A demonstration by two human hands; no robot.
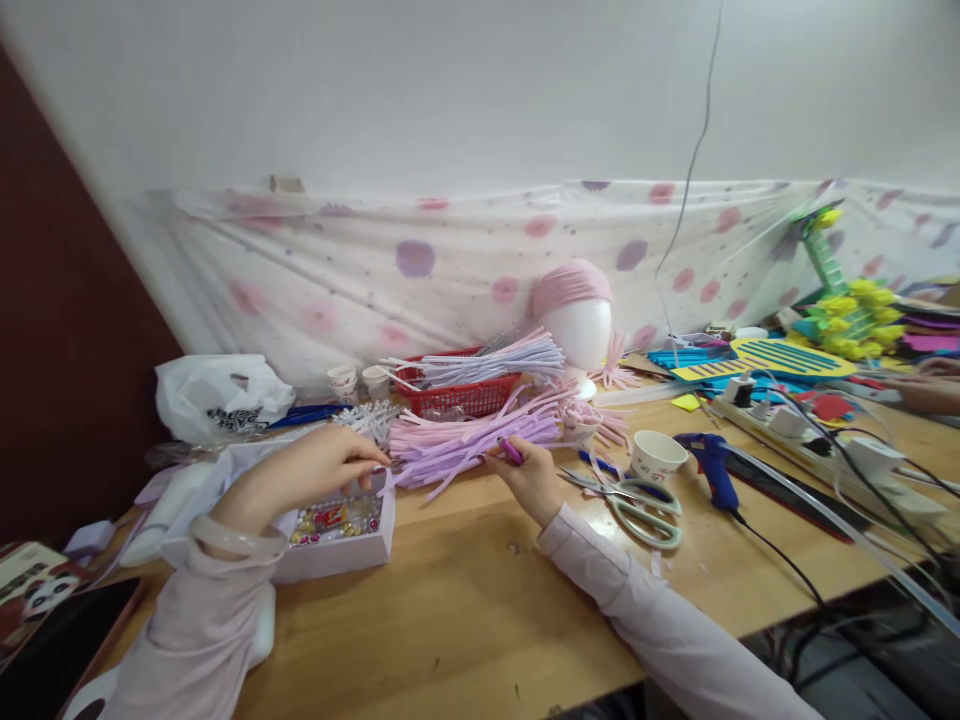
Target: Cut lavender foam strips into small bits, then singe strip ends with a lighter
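My left hand (pixel 326 468) hovers over a white box (pixel 337 567) of beads and gems, fingers curled and fingertips close together. A thin lilac piece shows by those fingertips, but I cannot make out what they hold. My right hand (pixel 531 482) is closed around a short purple tool with a rounded end (pixel 511 451); its exact kind is hidden by the fingers. Just beyond both hands lies a bundle of pink and lilac pipe cleaners (pixel 465 445). Green-handled scissors (pixel 637 505) rest on the table to the right of my right hand.
Behind the bundle stands a red basket (pixel 457 400) with pale pipe cleaners on it, beside a white foam head (pixel 585 335) in a pink wrap. To the right are a paper cup (pixel 658 455), a blue glue gun (pixel 712 470), a power strip (pixel 795 435) and cords. Another person's hand (pixel 926 390) shows far right.
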